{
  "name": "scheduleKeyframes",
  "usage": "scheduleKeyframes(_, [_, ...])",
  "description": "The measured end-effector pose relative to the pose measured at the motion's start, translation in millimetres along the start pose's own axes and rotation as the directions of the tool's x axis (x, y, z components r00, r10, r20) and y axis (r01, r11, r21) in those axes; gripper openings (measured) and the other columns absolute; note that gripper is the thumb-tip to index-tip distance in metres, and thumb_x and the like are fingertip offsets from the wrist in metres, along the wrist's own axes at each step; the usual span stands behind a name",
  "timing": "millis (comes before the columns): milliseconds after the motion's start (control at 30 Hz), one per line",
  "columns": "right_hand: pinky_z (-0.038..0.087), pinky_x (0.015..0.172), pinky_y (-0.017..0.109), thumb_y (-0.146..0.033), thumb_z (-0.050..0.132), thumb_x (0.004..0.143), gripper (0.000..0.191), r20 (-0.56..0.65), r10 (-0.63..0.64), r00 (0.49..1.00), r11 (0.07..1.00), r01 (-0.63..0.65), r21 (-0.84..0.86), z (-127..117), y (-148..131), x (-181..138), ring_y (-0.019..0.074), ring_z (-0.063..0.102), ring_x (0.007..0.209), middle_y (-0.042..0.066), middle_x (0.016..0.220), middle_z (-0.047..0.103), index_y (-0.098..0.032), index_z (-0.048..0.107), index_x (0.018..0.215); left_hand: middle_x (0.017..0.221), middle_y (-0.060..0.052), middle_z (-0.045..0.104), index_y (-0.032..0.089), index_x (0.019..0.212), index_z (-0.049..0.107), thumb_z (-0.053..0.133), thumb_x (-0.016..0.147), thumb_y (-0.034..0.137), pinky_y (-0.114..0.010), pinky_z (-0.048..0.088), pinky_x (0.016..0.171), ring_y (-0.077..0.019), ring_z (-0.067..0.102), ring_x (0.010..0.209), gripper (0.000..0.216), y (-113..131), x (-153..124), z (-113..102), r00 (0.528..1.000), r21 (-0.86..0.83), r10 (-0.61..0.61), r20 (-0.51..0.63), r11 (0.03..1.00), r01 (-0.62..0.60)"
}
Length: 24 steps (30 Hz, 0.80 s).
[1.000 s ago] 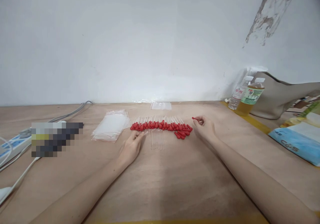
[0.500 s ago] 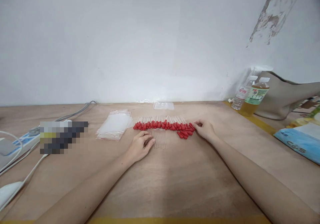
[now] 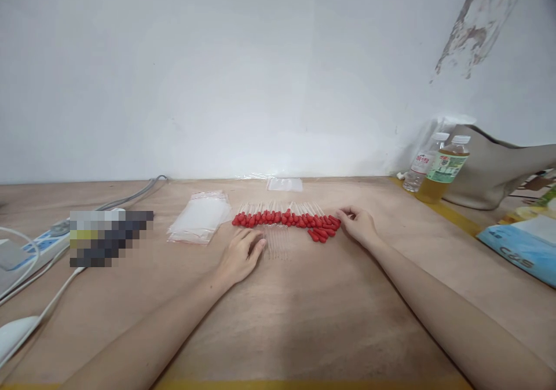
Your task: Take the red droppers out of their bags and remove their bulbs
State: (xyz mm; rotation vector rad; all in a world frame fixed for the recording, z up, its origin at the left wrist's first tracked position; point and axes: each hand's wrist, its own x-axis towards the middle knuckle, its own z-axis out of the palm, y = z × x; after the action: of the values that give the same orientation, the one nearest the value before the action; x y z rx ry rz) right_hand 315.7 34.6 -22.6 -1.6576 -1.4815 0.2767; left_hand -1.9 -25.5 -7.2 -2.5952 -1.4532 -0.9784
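Observation:
A row of droppers with red bulbs [image 3: 282, 218] lies across the middle of the wooden table [image 3: 304, 320]. A few loose red bulbs [image 3: 319, 234] sit just below its right end. Several bare clear glass tubes [image 3: 276, 243] lie in front of the row. My left hand [image 3: 241, 255] rests flat on the table, its fingertips touching the left edge of those tubes, nothing in it. My right hand [image 3: 358, 225] lies at the row's right end with loosely curved fingers and nothing visible in them.
A stack of clear plastic bags [image 3: 200, 223] lies left of the row, and a single bag [image 3: 284, 184] near the wall. A power strip [image 3: 30, 250] and cables are at far left. Two bottles [image 3: 442, 168], a beige bag [image 3: 495, 167] and a blue packet [image 3: 516, 252] stand right.
My right hand brought a red-bulbed dropper down to the row's right end and let it go. My left hand slid right and flattened beside the glass tubes.

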Motion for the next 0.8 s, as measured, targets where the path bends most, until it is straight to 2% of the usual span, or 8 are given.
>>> scheduleKeyframes(100, [0.038, 0.056, 0.024, -0.041, 0.051, 0.069, 0.028, 0.010, -0.089, 0.996, 0.996, 0.089, 0.001, -1.0, -12.9, -6.9, 0.0127, 0.052, 0.058, 0.003, 0.071, 0.063, -0.018, 0.066, 0.076, 0.094, -0.009, 0.061, 0.014, 0.100, 0.054, 0.039, 0.085, 0.025, -0.038, 0.043, 0.082, -0.0205, 0.054, 0.091, 0.023, -0.6, 0.3, 2.1, 1.000, 0.012, 0.013, 0.026, 1.000, -0.014])
scheduleKeyframes(233, [0.037, 0.061, 0.025, -0.046, 0.053, 0.069, 0.028, 0.064, -0.272, 0.960, 0.958, 0.277, -0.072, -0.4, -35.1, -18.9, 0.0141, 0.053, 0.067, 0.002, 0.072, 0.061, -0.022, 0.068, 0.072, 0.103, -0.009, 0.059, 0.015, 0.106, 0.048, 0.037, 0.085, 0.022, -0.038, 0.045, 0.083, -0.0201, 0.055, 0.096, 0.024, -2.4, 0.9, 5.2, 0.997, -0.036, 0.036, 0.070, 0.999, -0.033])
scheduleKeyframes(300, [0.036, 0.061, 0.025, -0.048, 0.055, 0.068, 0.029, 0.075, -0.296, 0.952, 0.943, 0.304, -0.136, 0.8, -43.2, -23.4, 0.0145, 0.054, 0.067, 0.002, 0.071, 0.061, -0.023, 0.068, 0.070, 0.104, -0.009, 0.059, 0.016, 0.107, 0.046, 0.036, 0.085, 0.021, -0.037, 0.045, 0.083, -0.0197, 0.055, 0.096, 0.024, -3.2, 0.9, 6.0, 0.996, -0.065, 0.040, 0.083, 0.997, -0.035])
scheduleKeyframes(467, [0.035, 0.061, 0.026, -0.046, 0.056, 0.067, 0.026, 0.080, -0.237, 0.968, 0.946, 0.248, -0.208, 3.3, -48.0, -27.1, 0.0154, 0.055, 0.068, 0.002, 0.073, 0.061, -0.024, 0.069, 0.069, 0.102, -0.007, 0.058, 0.018, 0.104, 0.043, 0.035, 0.086, 0.021, -0.036, 0.046, 0.080, -0.0191, 0.056, 0.094, 0.020, -3.0, 0.0, 5.0, 0.995, -0.078, 0.017, 0.101, 0.997, -0.009])
scheduleKeyframes(667, [0.036, 0.059, 0.025, -0.041, 0.053, 0.069, 0.024, 0.108, -0.200, 0.974, 0.963, 0.216, -0.161, 5.4, -46.6, -26.9, 0.0155, 0.056, 0.066, 0.002, 0.067, 0.063, -0.024, 0.069, 0.063, 0.098, -0.006, 0.058, 0.018, 0.099, 0.043, 0.035, 0.085, 0.021, -0.035, 0.046, 0.076, -0.0189, 0.056, 0.089, 0.016, -2.5, -0.3, 4.1, 0.996, -0.065, -0.001, 0.090, 0.998, 0.007])
scheduleKeyframes(800, [0.038, 0.055, 0.024, -0.041, 0.053, 0.069, 0.024, 0.094, -0.101, 0.990, 0.992, 0.108, -0.065, 9.2, -44.2, -25.4, 0.0160, 0.059, 0.062, 0.001, 0.066, 0.066, -0.023, 0.069, 0.065, 0.098, -0.006, 0.058, 0.019, 0.100, 0.042, 0.035, 0.085, 0.019, -0.034, 0.045, 0.076, -0.0188, 0.056, 0.090, 0.017, -4.1, -0.9, 5.5, 0.998, -0.071, 0.016, 0.065, 0.997, -0.011])
